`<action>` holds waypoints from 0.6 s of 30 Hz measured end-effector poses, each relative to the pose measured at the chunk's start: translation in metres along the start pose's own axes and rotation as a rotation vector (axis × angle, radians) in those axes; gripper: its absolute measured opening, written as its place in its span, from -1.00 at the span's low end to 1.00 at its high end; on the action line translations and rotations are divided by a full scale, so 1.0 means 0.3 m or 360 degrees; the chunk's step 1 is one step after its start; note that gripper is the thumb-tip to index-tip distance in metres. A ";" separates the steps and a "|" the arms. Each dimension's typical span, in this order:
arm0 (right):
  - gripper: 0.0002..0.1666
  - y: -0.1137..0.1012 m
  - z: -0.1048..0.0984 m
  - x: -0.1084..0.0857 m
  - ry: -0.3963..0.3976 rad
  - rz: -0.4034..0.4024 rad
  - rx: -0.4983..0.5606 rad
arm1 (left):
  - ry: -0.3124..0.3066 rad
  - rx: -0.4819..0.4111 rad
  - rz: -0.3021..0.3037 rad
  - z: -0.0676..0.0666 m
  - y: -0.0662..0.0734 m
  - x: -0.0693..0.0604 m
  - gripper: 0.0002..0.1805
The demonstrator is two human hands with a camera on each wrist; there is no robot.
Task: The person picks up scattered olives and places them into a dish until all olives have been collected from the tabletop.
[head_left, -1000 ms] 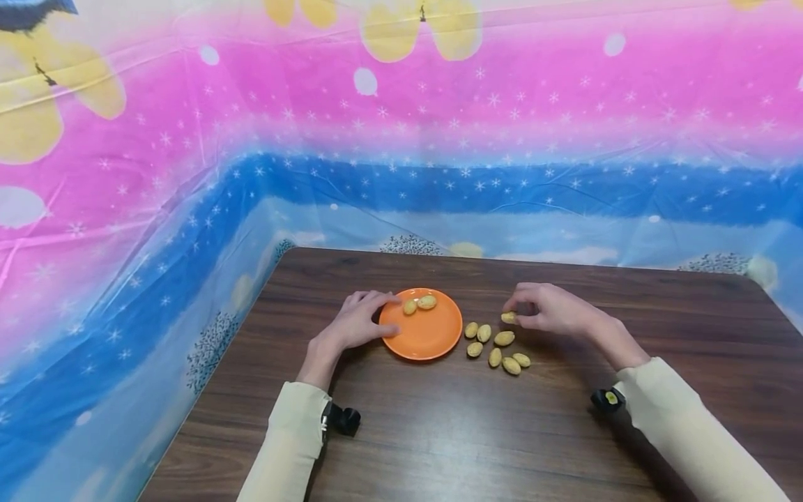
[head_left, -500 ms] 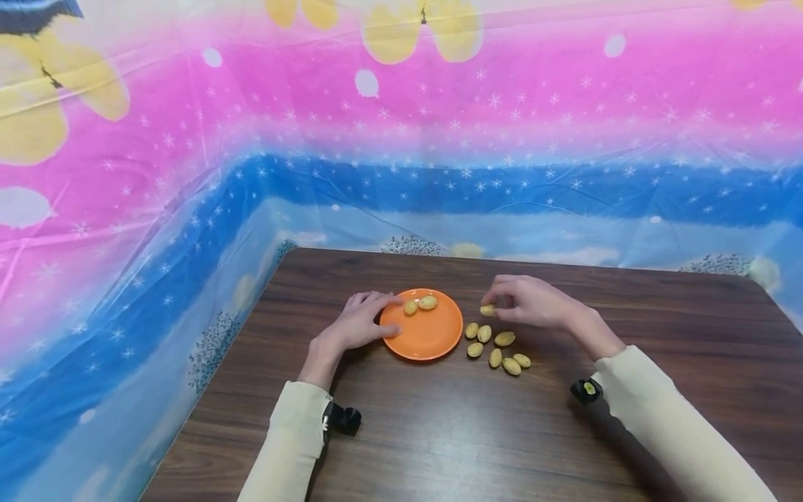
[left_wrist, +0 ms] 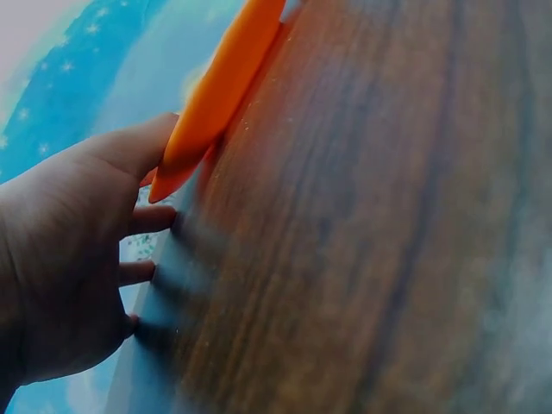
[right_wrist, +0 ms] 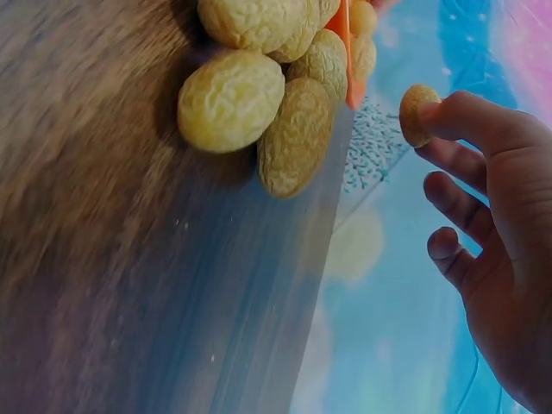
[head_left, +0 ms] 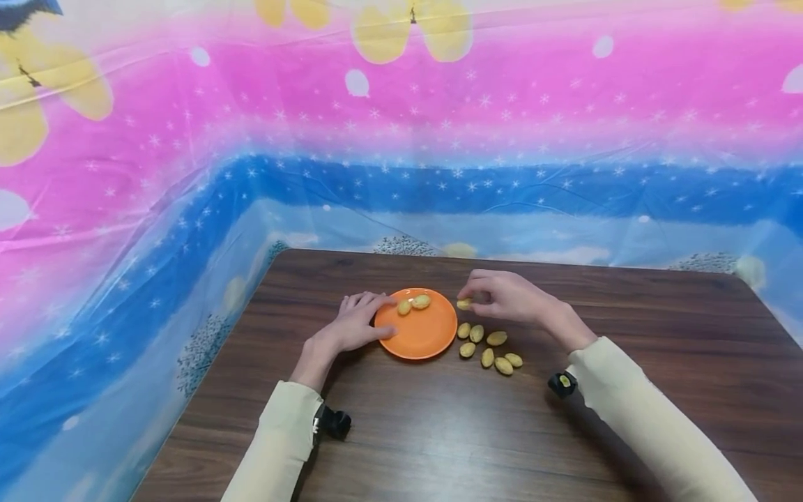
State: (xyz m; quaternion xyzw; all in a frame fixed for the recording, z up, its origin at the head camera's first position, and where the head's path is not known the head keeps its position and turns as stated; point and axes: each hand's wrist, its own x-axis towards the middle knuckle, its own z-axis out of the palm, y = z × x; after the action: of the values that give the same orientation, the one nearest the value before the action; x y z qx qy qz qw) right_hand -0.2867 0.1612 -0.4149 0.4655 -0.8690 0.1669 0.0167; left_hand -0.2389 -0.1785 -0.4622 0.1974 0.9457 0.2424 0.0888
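An orange plate lies on the table with two wrinkled yellow fruits near its far edge. At the plate's left rim rests my left hand, its fingers spread and the thumb at the edge; the left wrist view shows thumb and plate touching. My right hand pinches one fruit between thumb and finger just right of the plate. In the right wrist view, that fruit is held clear of the table, the other fingers loosely bent. Several more fruits lie right of the plate, below the right hand.
The dark wooden table extends around the plate and fruits. Behind it and along its left side hangs a pink and blue patterned cloth. Each sleeve has a small black device at the wrist, the left one low over the table.
My right hand has moved left with the pinched fruit, from above the loose fruits to beside the plate's right rim. My left hand has stayed at the plate. The head view has shifted slightly.
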 end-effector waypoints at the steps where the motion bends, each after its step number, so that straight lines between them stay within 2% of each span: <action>1: -0.72 -0.002 0.005 0.009 -0.0001 0.0001 0.0002 | -0.0002 0.0016 -0.0007 0.000 -0.001 -0.001 -0.29; 7: -0.72 -0.015 0.027 0.057 -0.0047 0.0014 0.0010 | -0.0018 0.0047 -0.0036 0.002 -0.004 -0.007 -0.29; 18: -0.73 -0.034 0.035 0.127 -0.0088 0.0003 -0.0018 | -0.0020 0.0086 -0.0053 0.001 0.014 0.010 -0.30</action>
State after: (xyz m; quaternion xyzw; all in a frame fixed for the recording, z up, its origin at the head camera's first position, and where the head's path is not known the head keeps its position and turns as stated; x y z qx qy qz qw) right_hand -0.2987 0.1221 -0.4150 0.4690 -0.8705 0.1492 -0.0048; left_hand -0.2401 -0.1736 -0.4604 0.1855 0.9545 0.2140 0.0933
